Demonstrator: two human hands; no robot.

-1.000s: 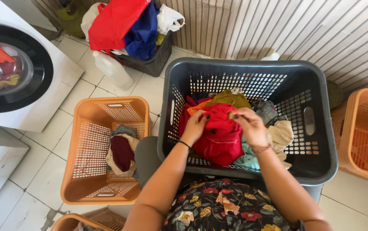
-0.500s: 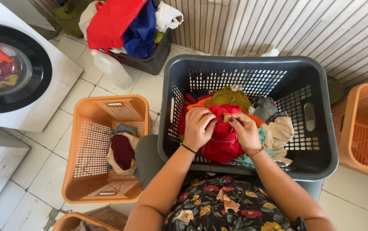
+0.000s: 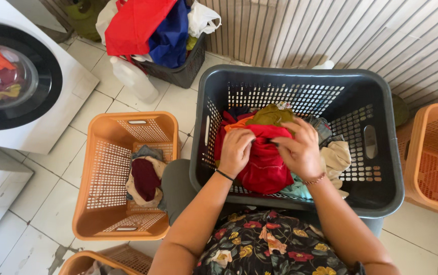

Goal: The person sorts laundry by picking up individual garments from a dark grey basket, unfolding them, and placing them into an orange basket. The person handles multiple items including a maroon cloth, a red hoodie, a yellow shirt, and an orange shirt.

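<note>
White floor tiles with dark grout run under everything, and a ribbed, pale corrugated wall closes off the far side.

At the centre lies a red garment, soft knit-looking cloth bunched into folds on top of the pile inside the grey laundry basket. Both hands are closed on its upper edge: the left hand pinches a fold with curled fingers, and the right hand grips the cloth just beside it, fingers bent in. Handling it well probably means taking hold at two points a little apart along a seam, so the limp fabric opens instead of twisting, and lifting straight up so it does not drag the pieces beneath.

Under and around the red piece sit an olive cloth, an orange strip, a cream piece and something pale teal. The grey basket is rigid plastic with rounded corners, slotted walls and an oval handle hole.

To the left stands an orange plastic basket of the same perforated kind, holding a maroon and beige bundle. Another orange basket stands to the right. Further off, a small dark basket overflows with red, blue and white fabric, a translucent bottle leans beside it, and a white washing machine shows coloured laundry behind its round glass door.
</note>
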